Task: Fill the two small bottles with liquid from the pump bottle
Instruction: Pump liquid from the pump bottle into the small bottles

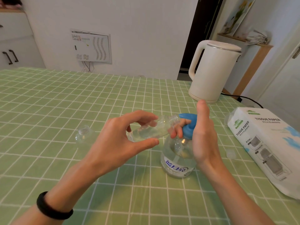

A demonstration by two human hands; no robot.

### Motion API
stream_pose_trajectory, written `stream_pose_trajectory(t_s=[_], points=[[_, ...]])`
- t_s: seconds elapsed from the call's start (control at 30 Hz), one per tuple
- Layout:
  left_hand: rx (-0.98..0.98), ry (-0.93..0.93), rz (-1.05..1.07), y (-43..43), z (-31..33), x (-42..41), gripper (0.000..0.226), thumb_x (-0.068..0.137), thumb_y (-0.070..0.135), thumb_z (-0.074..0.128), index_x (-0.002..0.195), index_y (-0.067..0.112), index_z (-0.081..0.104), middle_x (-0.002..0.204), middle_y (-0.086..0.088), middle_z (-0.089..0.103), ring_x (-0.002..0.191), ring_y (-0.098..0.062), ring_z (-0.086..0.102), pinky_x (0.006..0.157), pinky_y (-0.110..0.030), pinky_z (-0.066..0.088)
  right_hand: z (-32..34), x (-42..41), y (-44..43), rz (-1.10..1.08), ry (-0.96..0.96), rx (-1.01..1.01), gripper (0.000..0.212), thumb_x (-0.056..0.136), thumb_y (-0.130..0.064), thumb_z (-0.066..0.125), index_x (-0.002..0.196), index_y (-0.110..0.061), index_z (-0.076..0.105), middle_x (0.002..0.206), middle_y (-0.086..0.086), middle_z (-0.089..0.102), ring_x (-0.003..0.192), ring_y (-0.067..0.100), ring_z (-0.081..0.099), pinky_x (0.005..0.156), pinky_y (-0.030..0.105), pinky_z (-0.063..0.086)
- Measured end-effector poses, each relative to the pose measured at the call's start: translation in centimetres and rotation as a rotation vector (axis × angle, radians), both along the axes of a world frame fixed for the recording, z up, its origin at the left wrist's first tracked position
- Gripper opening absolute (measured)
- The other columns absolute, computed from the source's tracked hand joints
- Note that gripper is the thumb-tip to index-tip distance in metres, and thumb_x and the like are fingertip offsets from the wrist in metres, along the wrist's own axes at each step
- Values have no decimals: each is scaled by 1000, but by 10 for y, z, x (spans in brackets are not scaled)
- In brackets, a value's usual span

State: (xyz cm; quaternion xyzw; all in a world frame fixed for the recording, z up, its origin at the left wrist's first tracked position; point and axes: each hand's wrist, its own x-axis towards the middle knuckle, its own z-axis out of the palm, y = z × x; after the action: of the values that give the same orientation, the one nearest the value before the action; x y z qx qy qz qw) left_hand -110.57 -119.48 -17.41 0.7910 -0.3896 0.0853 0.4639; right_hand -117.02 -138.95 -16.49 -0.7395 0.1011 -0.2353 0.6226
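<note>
The white pack [267, 143] at the right edge read "TISSUE PAPER" 2 times, its smaller print too fine to read and its lower end cut off by the frame. The pump bottle [177, 159], right of centre, bore a white label with blue Chinese characters, partly hidden. A green checked cloth covered the worktop [48, 103]; a white kettle [214, 70] stood at the upper right before a pale wall, where a panel [91, 46] carried illegible print. The left hand [126, 140] kept a pinching grip, thumb below and fingers above, on 1 small bottle [151, 129], tilted with its open mouth at the blue pump head [188, 127]. The right hand [204, 135] curled its fingers under that head, thumb upright. The second small bottle [83, 133] stood left of centre, clear and hard to make out.
</note>
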Motion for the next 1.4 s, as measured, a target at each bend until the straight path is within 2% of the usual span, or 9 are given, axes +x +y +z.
stream_pose_trajectory(t_s=[0.13,0.33,0.47,0.57,0.7,0.83,1.0,1.13,1.4], points=[[-4,1,5,0,1,-1,48,74,51,77,120,37,70,109,29,74,105,2,68,75,-16,46,3,1,-1,5,42,-18,88,95,-78,19,39,-18,52,59,12,71,65,16,73,78,37,45],[-3,-1,6,1,2,1,48,75,47,82,120,36,70,109,29,73,105,3,68,76,-14,46,2,2,-2,51,-43,-8,59,94,-39,39,49,-1,48,58,27,61,58,13,66,61,13,49],[-3,7,15,1,3,-1,46,74,43,82,118,36,71,108,28,74,105,3,68,75,-16,46,0,3,-3,51,-42,-20,51,92,-29,37,46,-7,46,51,14,59,59,18,65,61,14,48],[2,4,6,0,2,-1,46,74,41,82,119,35,71,107,27,74,104,2,68,74,-17,46,-1,4,-3,48,-46,-27,53,93,-31,36,43,-15,46,50,8,60,60,22,65,63,16,48],[-2,0,8,0,2,-2,47,75,44,82,119,36,71,108,29,74,105,3,68,75,-14,46,-2,2,-1,34,-40,2,69,98,-54,34,41,-19,48,50,7,58,59,17,66,71,25,49],[-4,4,1,0,2,-2,48,75,49,78,120,37,70,109,30,73,106,4,68,76,-13,45,0,0,1,24,-42,0,74,91,-70,33,41,-20,50,52,10,62,60,16,69,62,14,48],[-4,3,9,1,1,-1,46,76,40,85,120,35,71,108,28,74,105,3,68,75,-15,46,-2,-2,1,39,-91,-2,66,99,-53,34,44,-20,52,56,13,66,62,15,69,66,14,49],[-6,-4,5,1,2,0,48,75,44,82,120,36,70,109,29,74,106,4,68,76,-15,46,-5,-2,0,50,-130,2,63,100,-46,32,47,-21,53,58,12,67,65,17,69,73,16,51],[-13,-10,2,2,3,0,49,74,50,77,121,37,70,111,30,73,105,5,67,76,-13,45,-1,-2,3,41,-172,-5,50,96,-31,34,52,-23,57,59,25,61,61,17,68,65,15,51]])
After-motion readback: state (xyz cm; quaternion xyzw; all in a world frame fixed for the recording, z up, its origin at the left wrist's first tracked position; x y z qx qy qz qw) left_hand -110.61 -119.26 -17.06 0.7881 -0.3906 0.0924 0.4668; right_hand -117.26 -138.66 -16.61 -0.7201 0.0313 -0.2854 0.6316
